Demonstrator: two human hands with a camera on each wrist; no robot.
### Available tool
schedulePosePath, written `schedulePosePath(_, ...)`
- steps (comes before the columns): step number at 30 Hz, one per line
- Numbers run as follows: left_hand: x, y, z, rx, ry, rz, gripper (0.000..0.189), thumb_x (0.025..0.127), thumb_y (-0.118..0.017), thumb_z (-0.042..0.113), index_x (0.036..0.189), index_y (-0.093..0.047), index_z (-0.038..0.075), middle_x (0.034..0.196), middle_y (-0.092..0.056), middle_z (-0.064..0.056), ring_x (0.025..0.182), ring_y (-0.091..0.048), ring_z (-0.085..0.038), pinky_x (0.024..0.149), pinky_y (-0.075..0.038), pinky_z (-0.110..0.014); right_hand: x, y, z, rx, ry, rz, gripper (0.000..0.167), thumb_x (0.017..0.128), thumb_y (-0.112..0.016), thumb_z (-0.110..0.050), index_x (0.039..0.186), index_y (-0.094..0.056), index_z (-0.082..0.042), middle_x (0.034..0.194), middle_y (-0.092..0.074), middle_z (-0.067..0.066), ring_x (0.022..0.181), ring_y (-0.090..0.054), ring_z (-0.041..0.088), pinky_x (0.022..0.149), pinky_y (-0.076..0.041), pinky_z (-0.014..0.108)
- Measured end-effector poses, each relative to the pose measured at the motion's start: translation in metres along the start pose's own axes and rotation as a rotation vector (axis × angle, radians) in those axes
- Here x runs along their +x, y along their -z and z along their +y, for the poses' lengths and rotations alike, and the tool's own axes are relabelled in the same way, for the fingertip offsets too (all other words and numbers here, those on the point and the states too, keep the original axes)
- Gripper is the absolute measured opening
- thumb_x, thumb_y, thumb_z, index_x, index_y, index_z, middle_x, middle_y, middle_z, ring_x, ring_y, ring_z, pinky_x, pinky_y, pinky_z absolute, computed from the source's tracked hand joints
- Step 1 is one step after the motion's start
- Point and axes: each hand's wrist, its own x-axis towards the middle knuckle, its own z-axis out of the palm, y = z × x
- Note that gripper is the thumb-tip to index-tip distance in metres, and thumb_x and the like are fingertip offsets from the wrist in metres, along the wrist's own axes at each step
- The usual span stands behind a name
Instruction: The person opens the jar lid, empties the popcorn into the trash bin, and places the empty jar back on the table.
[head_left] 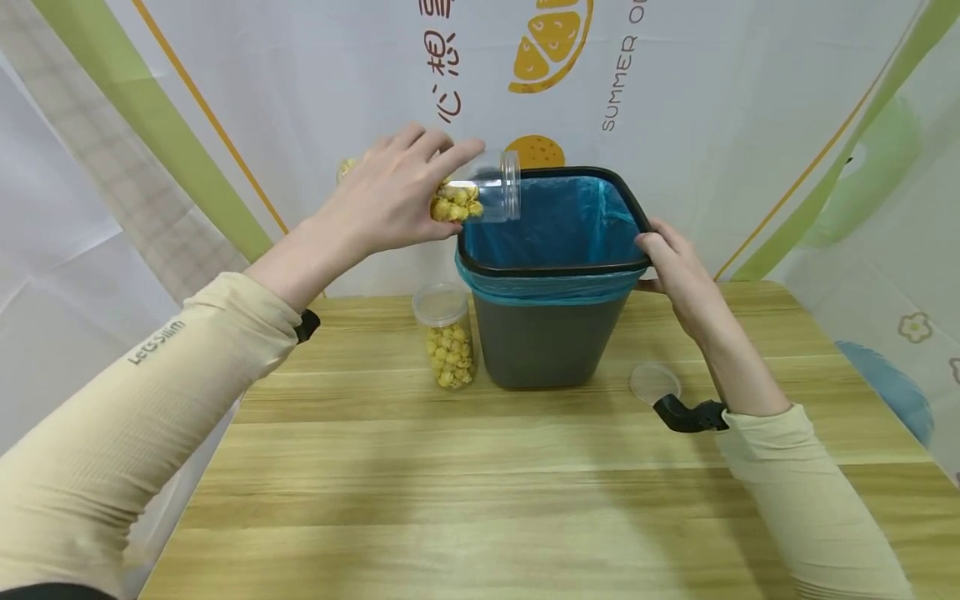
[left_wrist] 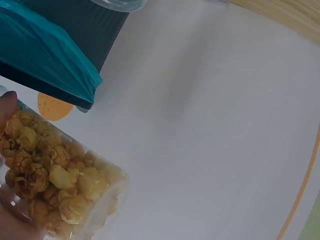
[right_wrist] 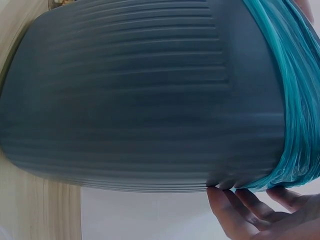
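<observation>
My left hand (head_left: pixel 408 187) grips a clear plastic jar (head_left: pixel 491 187) of yellow popcorn, tipped on its side. The jar's lidless mouth points right, over the left rim of a dark grey trash can (head_left: pixel 551 342). In the left wrist view the popcorn (left_wrist: pixel 65 175) fills the jar toward its base. A blue bag (head_left: pixel 577 217) lines the can and folds over under its black rim. At the can's right side my right hand (head_left: pixel 678 271) holds the rim, thumb on top; the right wrist view shows its fingertips (right_wrist: pixel 217 200) against the can's outer wall.
A second jar of popcorn (head_left: pixel 450 350), with its lid on, stands upright just left of the can. Right of the can a clear round lid (head_left: pixel 655 383) lies flat on the wooden table (head_left: pixel 450 500). A printed curtain (head_left: pixel 300 100) hangs behind.
</observation>
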Motion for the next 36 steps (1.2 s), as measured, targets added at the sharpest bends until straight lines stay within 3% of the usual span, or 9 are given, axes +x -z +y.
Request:
schedulePosePath(7, 0.005, 0.002, -0.003, 0.085, -0.061, 0.036, 0.083, 0.083, -0.084, 0.037, 0.152, -0.043, 0.017, 0.131, -0.058, -0.018, 0.121, -0.052, -0.041, 0.093, -0.051, -0.057, -0.001, 0.000, 0.000, 0.015, 0.000, 0.002, 0.061, 0.105, -0.033, -0.043, 0.160, -0.031, -0.018, 0.162, -0.034, 0.012, 0.144, -0.038, 0.024, 0.119, -0.037, 0.062)
schedulePosePath(16, 0.011, 0.005, -0.002, 0.132, -0.087, 0.004, 0.083, 0.084, -0.084, 0.035, 0.154, -0.042, 0.018, 0.134, -0.057, -0.018, 0.125, -0.051, -0.041, 0.103, -0.048, -0.057, -0.002, 0.000, 0.000, 0.018, -0.007, 0.014, 0.059, 0.105, -0.033, -0.042, 0.159, -0.033, -0.019, 0.160, -0.036, 0.012, 0.142, -0.040, 0.023, 0.119, -0.038, 0.060)
schedulePosePath(36, 0.021, 0.009, 0.002, 0.230, -0.166, 0.015, 0.086, 0.080, -0.089, 0.032, 0.151, -0.044, 0.016, 0.133, -0.059, -0.017, 0.123, -0.052, -0.040, 0.105, -0.046, -0.056, 0.000, 0.001, 0.002, 0.016, -0.013, -0.003, 0.061, 0.105, -0.033, -0.043, 0.161, -0.030, -0.021, 0.165, -0.032, 0.012, 0.147, -0.036, 0.025, 0.120, -0.036, 0.061)
